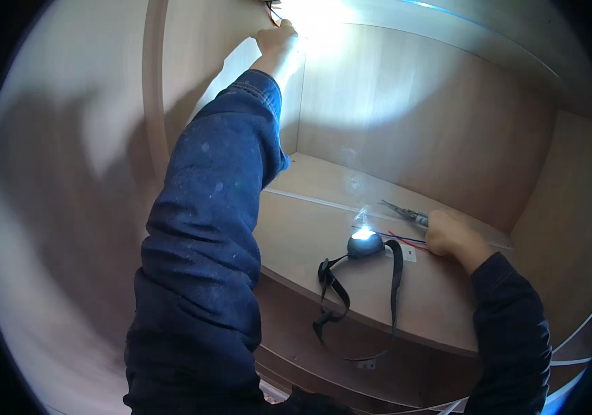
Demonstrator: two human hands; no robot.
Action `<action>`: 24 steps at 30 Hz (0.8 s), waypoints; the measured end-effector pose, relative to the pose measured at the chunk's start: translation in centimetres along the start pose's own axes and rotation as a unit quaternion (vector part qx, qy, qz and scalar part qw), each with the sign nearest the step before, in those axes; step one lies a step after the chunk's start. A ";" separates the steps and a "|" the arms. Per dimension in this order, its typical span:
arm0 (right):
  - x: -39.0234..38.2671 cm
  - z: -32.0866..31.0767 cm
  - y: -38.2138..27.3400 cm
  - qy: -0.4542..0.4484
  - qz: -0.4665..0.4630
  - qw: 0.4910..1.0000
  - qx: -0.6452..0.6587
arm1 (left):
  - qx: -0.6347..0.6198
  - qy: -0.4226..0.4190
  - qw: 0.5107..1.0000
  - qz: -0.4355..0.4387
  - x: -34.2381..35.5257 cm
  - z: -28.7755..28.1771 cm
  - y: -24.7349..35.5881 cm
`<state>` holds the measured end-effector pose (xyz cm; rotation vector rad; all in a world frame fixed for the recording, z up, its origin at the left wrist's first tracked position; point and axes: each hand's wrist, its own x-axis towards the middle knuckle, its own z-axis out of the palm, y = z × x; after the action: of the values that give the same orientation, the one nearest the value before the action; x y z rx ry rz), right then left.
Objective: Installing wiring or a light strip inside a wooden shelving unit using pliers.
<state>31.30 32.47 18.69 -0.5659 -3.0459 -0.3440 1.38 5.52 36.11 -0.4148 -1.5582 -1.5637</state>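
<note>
My left hand (278, 47) is stretched up to the top of a wooden cabinet, its fingers pinched at some thin wires (273, 11). Glare beside it hides part of the fingertips. Low on the right, my right hand (453, 238) is closed around the handle end of a pair of pointed pliers (406, 213), whose jaws aim left over the shelf. Red and blue wires (410, 241) stretch from beneath that hand toward a lit black headlamp (365, 244) lying on the shelf, lamp facing up.
The headlamp's black strap (397, 277) loops over the front edge of the shelf (296, 242). A small white label (408, 255) lies by the wires. Cabinet walls (413, 90) stand behind and on both sides. Bright light falls at the upper middle, and a lower compartment (337, 339) opens beneath.
</note>
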 end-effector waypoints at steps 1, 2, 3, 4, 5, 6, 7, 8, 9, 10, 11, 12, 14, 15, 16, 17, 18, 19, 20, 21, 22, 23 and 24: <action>-0.1 0.0 0.0 -0.003 0.004 1.000 0.002 | 0.003 0.013 1.000 0.007 1.0 -0.1 -0.1; -0.1 0.0 -0.2 -0.007 0.004 1.000 0.004 | 0.008 0.027 1.000 0.013 2.6 0.2 0.8; -0.1 0.0 -0.3 -0.010 0.004 1.000 0.006 | 0.014 0.042 0.999 0.019 3.3 -0.1 0.4; -0.1 -0.1 -0.4 -0.013 0.003 1.000 0.009 | 0.020 0.056 0.998 0.026 3.6 0.2 0.2; -0.1 -0.2 -0.3 -0.013 0.008 1.000 0.007 | 0.016 0.055 0.998 0.025 4.2 0.7 0.1; 0.0 -0.2 -0.3 -0.013 0.005 1.000 0.002 | 0.025 0.079 0.996 0.025 4.7 1.0 0.0; -0.1 -0.3 -0.4 -0.013 0.000 1.000 -0.001 | 0.038 0.104 0.994 0.027 5.2 1.0 0.1; -0.1 -0.4 -0.6 -0.013 -0.007 1.000 -0.003 | 0.051 0.129 0.990 0.029 5.7 0.9 0.0; -0.1 -0.4 -0.8 -0.013 -0.015 1.000 -0.006 | 0.066 0.154 0.985 0.030 6.1 0.6 -0.2; 0.0 -0.3 -0.6 -0.013 -0.013 1.000 -0.005 | 0.065 0.152 0.986 0.031 5.9 0.8 -0.2; 0.2 0.0 -0.4 -0.009 -0.017 1.000 0.000 | 0.058 0.158 0.984 0.056 5.5 0.7 -0.5; 0.2 0.2 0.0 -0.004 -0.017 1.000 0.004 | 0.048 0.163 0.982 0.081 4.9 1.0 -0.6; 0.3 0.5 0.6 0.006 -0.019 1.000 0.010 | 0.026 0.172 0.976 0.129 4.1 1.7 -0.6; 0.3 0.4 0.4 0.006 -0.020 1.000 0.010 | 0.027 0.173 0.976 0.129 4.1 1.5 -0.5; 0.2 0.2 0.2 0.004 -0.016 1.000 0.010 | 0.042 0.179 0.974 0.135 4.3 1.5 -0.4; 0.0 0.0 0.0 0.002 -0.010 1.000 0.009 | 0.056 0.183 0.971 0.140 4.4 1.7 -0.3; -0.1 -0.2 -0.1 0.000 -0.003 1.000 0.009 | 0.068 0.187 0.969 0.144 4.5 2.0 -0.2; -0.2 -0.3 -0.1 -0.002 0.006 1.000 0.007 | 0.078 0.191 0.967 0.149 4.5 2.4 -0.2; -0.2 -0.3 -0.3 0.000 0.006 1.000 0.005 | 0.077 0.194 0.967 0.148 5.1 2.3 -0.7; -0.1 -0.2 -0.4 0.006 -0.001 1.000 0.006 | 0.068 0.191 0.967 0.157 5.8 2.2 -1.2; 0.1 0.0 -0.5 0.012 -0.008 1.000 0.006 | 0.059 0.188 0.966 0.166 6.6 2.0 -1.9; 0.2 0.2 -0.7 0.019 -0.014 1.000 0.005 | 0.050 0.187 0.965 0.175 7.3 1.9 -2.7; 0.4 0.3 -0.9 0.025 -0.022 0.999 0.003 | 0.041 0.186 0.965 0.183 8.0 1.8 -3.6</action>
<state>30.65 31.86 18.28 -0.4833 -3.0136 -0.3433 -6.46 3.93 40.04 -0.3186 -1.1740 -1.2048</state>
